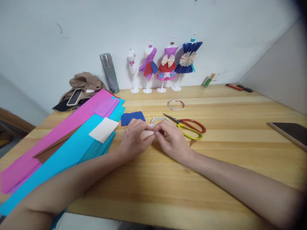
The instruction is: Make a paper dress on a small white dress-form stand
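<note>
Between my two hands, over the middle of the table, is a piece of cream paper (146, 134). My left hand (135, 137) wears a ring and holds the paper with fingers closed round it. My right hand (173, 140) pinches the paper's right end between thumb and fingertips. Folds in the paper are partly hidden by the fingers. Just behind my hands lie a blue paper piece (133, 118) and a roll of white tape or wire (161, 119), partly covered. Scissors (192, 128) with one red and one yellow handle rest beside my right hand.
Long pink (59, 127) and turquoise paper sheets (72, 150) cover the left side, with a cream square (104, 130) on top. Several small dress forms (168, 64) in paper clothes stand by the wall, near a flask (110, 73). A ring-shaped roll (176, 104) and a dark tablet-like slab (290, 132) lie rightward.
</note>
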The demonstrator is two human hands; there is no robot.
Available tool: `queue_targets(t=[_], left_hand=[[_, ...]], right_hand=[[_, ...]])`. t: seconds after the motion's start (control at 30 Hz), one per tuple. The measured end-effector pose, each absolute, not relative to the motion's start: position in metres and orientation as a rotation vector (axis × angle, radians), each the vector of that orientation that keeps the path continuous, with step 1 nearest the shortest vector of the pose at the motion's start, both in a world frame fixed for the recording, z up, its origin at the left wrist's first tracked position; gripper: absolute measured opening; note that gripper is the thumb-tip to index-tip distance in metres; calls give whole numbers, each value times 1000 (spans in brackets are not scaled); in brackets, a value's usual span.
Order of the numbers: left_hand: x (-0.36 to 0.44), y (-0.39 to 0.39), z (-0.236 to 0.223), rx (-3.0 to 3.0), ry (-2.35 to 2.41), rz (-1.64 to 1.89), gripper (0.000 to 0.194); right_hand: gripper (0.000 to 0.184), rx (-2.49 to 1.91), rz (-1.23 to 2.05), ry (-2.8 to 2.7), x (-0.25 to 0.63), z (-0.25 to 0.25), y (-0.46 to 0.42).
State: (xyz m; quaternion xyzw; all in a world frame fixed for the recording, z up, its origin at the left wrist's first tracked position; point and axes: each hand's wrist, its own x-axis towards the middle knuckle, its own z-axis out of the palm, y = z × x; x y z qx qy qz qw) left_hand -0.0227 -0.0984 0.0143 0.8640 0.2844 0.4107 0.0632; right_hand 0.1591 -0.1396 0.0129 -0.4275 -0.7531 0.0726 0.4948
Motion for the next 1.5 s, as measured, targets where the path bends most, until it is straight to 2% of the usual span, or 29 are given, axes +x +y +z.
queue_targets(t=[0.7,0.97,1.23,1.33,1.5], left_hand=[[-24,-98,11,2454,860,1321,21],[-28,-96,14,2358,962,1256,12],[-32,-85,11,2325,944,1429,13],[-34,-82,8,2239,1020,1510,4],[-37,-81,5,2225,1025,1509,16]], right_hand=[[12,-1097,238,-1786,161,7,-137],[13,-1116,253,-1730,164,9,-133],[10,-1212,277,-1621,173,13,-125],[9,-1227,286,-1547,179,16,-120],[10,-1172,183,-1543,183,19,-115]])
